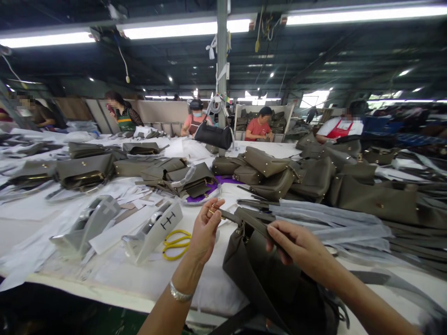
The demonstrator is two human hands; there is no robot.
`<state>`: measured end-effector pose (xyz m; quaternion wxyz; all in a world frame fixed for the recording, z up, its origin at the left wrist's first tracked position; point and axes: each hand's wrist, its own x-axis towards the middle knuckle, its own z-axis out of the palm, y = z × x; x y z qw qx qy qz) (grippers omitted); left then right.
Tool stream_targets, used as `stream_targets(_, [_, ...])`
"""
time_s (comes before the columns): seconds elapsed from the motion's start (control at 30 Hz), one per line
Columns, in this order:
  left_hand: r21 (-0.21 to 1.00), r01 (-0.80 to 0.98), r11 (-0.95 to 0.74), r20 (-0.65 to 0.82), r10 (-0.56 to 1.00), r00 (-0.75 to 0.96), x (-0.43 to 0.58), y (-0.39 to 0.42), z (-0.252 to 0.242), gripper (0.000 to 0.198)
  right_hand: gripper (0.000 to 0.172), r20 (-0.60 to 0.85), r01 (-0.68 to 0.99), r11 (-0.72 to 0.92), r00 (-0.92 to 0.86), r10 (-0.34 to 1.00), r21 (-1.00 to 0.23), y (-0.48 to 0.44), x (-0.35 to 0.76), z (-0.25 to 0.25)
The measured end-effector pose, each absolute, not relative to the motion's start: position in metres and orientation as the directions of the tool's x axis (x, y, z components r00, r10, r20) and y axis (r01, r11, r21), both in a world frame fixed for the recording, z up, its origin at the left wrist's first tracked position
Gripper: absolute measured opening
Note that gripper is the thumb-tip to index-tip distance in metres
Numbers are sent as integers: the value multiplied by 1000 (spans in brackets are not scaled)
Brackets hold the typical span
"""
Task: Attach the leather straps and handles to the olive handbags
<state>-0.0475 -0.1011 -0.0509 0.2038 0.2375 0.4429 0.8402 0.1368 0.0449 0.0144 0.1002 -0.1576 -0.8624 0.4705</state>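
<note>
An olive-brown handbag [265, 279] rests on the near edge of the worktable, its top facing up toward me. My left hand [206, 225] pinches the end of a narrow strap [228, 215] at the bag's upper left corner, where a small gold buckle [213, 211] shows by the fingertips. My right hand [289, 239] is closed on the bag's upper edge, thumb on top and fingers partly hidden beneath. Left of my left hand lies a pair of yellow-handled scissors [177, 244]; their blades are not clear to see.
Two tape dispensers [153, 230] stand at left among white paper. Piled olive bags [268, 170] stretch across the table's middle. Strips in clear plastic [331, 223] lie at right. A pole [222, 60] with a black bag [213, 136] hanging by it rises behind. Several people work across the table.
</note>
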Motion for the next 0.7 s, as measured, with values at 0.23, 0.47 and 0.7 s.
stream_targets(0.23, [870, -32, -491, 365, 688, -628, -30, -80, -45, 47, 43, 35, 150, 439, -922, 387, -886, 47, 135, 3])
stream_targets(0.47, [908, 152, -390, 414, 785, -462, -18, -71, -30, 50, 42, 28, 113, 330, -919, 394, -937, 54, 146, 2])
stream_targets(0.7, [847, 418, -329, 446, 867, -222, -4, -60, -11, 31, 47, 142, -18, 265, -879, 455, -964, 57, 150, 0])
